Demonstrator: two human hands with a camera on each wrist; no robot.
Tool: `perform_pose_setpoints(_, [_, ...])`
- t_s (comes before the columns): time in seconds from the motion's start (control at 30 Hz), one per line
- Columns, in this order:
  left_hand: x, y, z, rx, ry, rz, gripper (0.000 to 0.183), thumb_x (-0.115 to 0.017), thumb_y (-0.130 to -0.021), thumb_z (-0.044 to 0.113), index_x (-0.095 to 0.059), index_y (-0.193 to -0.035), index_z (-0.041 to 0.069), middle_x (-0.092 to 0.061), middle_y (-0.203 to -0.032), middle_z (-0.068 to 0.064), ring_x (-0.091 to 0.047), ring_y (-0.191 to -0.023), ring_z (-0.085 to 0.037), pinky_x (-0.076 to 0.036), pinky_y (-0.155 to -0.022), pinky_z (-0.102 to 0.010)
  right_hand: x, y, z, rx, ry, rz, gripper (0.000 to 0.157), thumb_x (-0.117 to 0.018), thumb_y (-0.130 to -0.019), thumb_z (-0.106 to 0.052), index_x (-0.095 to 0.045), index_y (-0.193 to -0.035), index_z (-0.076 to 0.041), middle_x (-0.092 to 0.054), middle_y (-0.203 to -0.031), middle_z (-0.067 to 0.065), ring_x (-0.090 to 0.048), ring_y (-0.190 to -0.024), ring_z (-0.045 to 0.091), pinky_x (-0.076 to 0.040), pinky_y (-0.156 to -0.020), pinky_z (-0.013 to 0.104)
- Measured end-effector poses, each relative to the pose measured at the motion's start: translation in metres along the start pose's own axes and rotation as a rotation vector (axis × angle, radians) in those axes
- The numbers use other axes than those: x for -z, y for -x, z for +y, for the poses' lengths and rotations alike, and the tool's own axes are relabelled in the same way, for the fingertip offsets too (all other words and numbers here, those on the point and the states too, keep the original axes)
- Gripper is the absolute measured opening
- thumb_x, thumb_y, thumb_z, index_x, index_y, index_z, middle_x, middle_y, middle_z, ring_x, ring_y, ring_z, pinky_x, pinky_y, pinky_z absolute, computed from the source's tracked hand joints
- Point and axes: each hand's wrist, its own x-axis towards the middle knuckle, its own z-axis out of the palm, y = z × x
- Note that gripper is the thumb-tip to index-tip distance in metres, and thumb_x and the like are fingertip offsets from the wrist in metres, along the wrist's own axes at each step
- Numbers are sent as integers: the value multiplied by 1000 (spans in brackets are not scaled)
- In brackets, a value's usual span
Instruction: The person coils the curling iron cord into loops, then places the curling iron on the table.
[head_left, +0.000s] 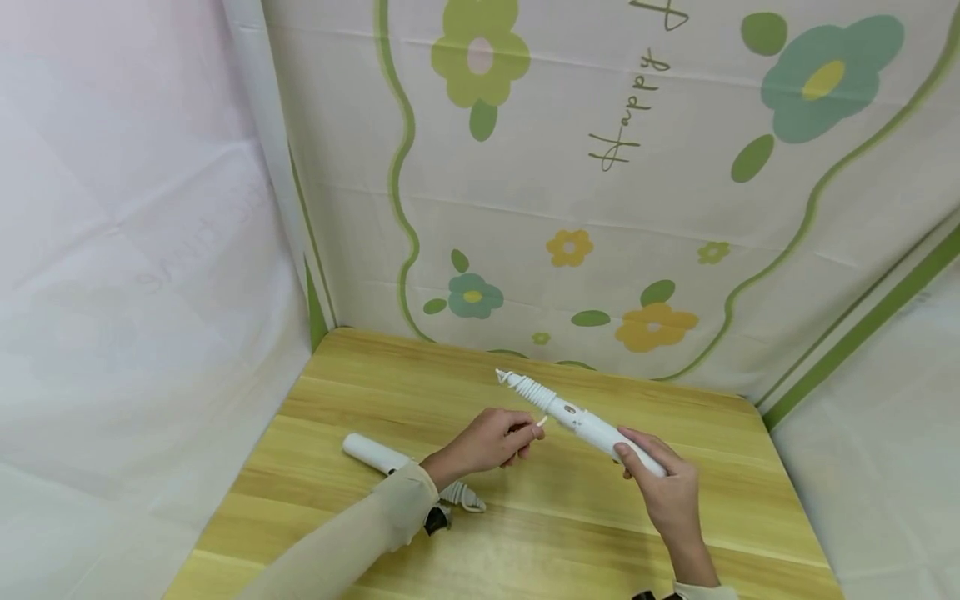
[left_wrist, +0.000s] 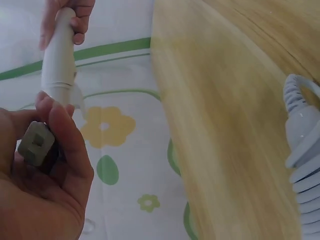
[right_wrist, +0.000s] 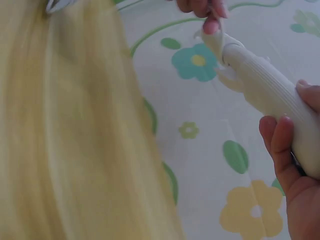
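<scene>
My right hand (head_left: 663, 483) grips the thick end of a white wand-shaped appliance (head_left: 603, 435), its other end tilted up and away to the left. White cord (head_left: 534, 392) is wound round that far end. Close beside the wound part, my left hand (head_left: 498, 439) pinches a thin white length of cord (head_left: 542, 421). A grey block-like plug (left_wrist: 37, 145) sits among the left fingers in the left wrist view. Under the left forearm lies a second white wand (head_left: 372, 452), partly hidden by the sleeve, with a coiled cord (left_wrist: 306, 165) at its near end.
The wooden table (head_left: 360, 367) has rounded back corners. Behind it hangs a pale cloth (head_left: 517, 183) printed with flowers, and a white cloth (head_left: 135, 292) hangs at the left side. A black wrist strap (head_left: 437, 520) shows below the left sleeve.
</scene>
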Motion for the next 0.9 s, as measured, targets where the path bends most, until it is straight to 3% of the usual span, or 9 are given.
perform_pose_setpoints(0.13, [-10, -1, -11, 60, 32, 46, 27, -56, -116, 35, -74, -100, 23, -67, -77, 6, -55, -55, -7, -43, -50, -22, -12, 11, 12, 67, 130, 34, 33, -85, -90, 6, -82, -121, -4, -81, -114, 8, -70, -74, 4, -58, -63, 18])
perform_pose_setpoints(0.27, [-24, -6, -25, 104, -5, 106, 31, -56, -115, 36, -72, -92, 22, -66, -74, 4, -57, -55, -8, -48, -50, -24, -23, 21, 27, 163, 305, 42, 41, -91, -85, 0, -81, -125, -7, -81, -118, 16, -76, -91, 15, -57, -76, 12])
perform_pose_setpoints(0.4, [-34, -13, -35, 152, -42, 136, 41, -54, -116, 38, -67, -81, 21, -71, -75, -9, -53, -51, -7, -44, -48, -24, -31, 31, 42, 253, 470, 32, 47, -94, -82, -3, -78, -127, 1, -81, -114, 22, -80, -93, 36, -65, -76, 29])
perform_pose_setpoints(0.5, [-40, -18, -39, 184, -23, 157, 40, -52, -116, 37, -69, -83, 22, -74, -81, -14, -52, -51, -7, -43, -49, -24, -36, 38, 52, 267, 538, 14, 48, -94, -83, -5, -76, -127, 5, -80, -108, 26, -80, -87, 40, -66, -69, 47])
perform_pose_setpoints(0.57, [-44, -21, -42, 191, -17, 169, 40, -51, -116, 35, -71, -86, 18, -75, -83, -14, -52, -51, -8, -43, -49, -25, -40, 42, 56, 253, 559, 10, 48, -93, -84, -6, -76, -127, 5, -80, -106, 26, -79, -87, 39, -65, -70, 52])
perform_pose_setpoints(0.67, [-47, -25, -46, 177, -114, 195, 40, -53, -115, 33, -70, -83, 16, -70, -73, -6, -49, -52, -6, -41, -52, -25, -44, 46, 59, 235, 560, 0, 45, -93, -85, -6, -75, -125, 4, -80, -106, 23, -78, -88, 37, -64, -71, 54])
perform_pose_setpoints(0.77, [-45, -27, -47, 155, -303, 195, 38, -57, -110, 29, -67, -78, 14, -57, -63, 4, -42, -54, -5, -37, -54, -25, -45, 47, 60, 241, 568, -19, 44, -94, -84, -7, -76, -123, 3, -80, -108, 21, -77, -87, 33, -63, -68, 47])
perform_pose_setpoints(0.9, [-31, -27, -42, 88, -544, 104, 25, -62, -106, 27, -78, -89, 17, -62, -69, 10, -42, -58, -4, -39, -57, -24, -40, 47, 59, 288, 572, -60, 44, -95, -81, -7, -78, -121, 0, -81, -107, 16, -75, -84, 25, -59, -65, 36])
